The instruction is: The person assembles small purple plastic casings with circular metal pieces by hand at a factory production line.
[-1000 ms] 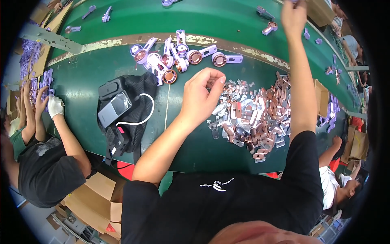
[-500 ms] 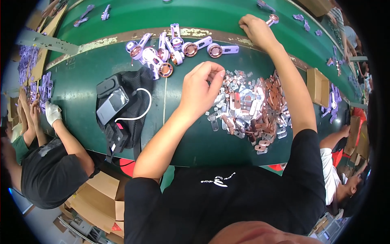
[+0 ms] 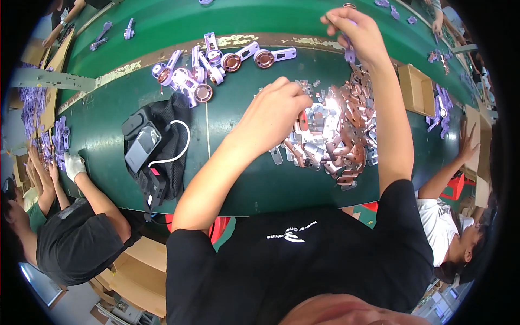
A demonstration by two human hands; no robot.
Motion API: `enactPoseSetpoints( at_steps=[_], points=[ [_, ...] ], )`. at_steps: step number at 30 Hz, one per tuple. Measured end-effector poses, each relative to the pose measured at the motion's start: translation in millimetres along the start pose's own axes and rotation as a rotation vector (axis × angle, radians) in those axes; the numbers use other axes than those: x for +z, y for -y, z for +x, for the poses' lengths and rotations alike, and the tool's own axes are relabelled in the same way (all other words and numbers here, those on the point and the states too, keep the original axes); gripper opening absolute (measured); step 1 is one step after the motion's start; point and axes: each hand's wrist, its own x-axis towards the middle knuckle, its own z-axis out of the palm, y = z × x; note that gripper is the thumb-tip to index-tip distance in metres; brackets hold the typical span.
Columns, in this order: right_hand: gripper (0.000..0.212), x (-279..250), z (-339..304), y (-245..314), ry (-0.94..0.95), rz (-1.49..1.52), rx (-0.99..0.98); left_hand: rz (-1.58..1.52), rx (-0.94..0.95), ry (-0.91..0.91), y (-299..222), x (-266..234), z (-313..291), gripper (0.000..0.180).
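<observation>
With the left hand clenched over the heap of small copper and silver metal parts mid-way along the green surface, the right hand pinches a lilac piece, best lifted clear without snagging.

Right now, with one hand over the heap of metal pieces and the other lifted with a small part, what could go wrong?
The right hand pinches a small lilac part above the table; a loose pinch could drop it into the pile of metal pieces. The left hand rests on that heap, and a sweep might push pieces off the near edge of the green table. The white cable on the black pouch could snag a forearm.
</observation>
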Motion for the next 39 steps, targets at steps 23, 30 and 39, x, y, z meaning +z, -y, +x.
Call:
enactPoseSetpoints(
  at_steps=[23, 30, 39],
  points=[
    [0.03, 34.5, -144.7, 46.0, 0.11, 0.133, -0.141, 0.375, 0.37, 0.07, -7.8, 15.3, -13.3, 0.019],
    [0.023, 38.1, -149.2, 55.2, 0.125, 0.045, -0.149, 0.416, 0.402, 0.095, -4.7, 16.7, -12.0, 0.019],
    [0.011, 39.2, -142.5, 28.2, 0.009, 0.27, -0.047, -0.262, -0.072, -0.374, -8.8, 15.8, -4.5, 0.027]
  ],
)
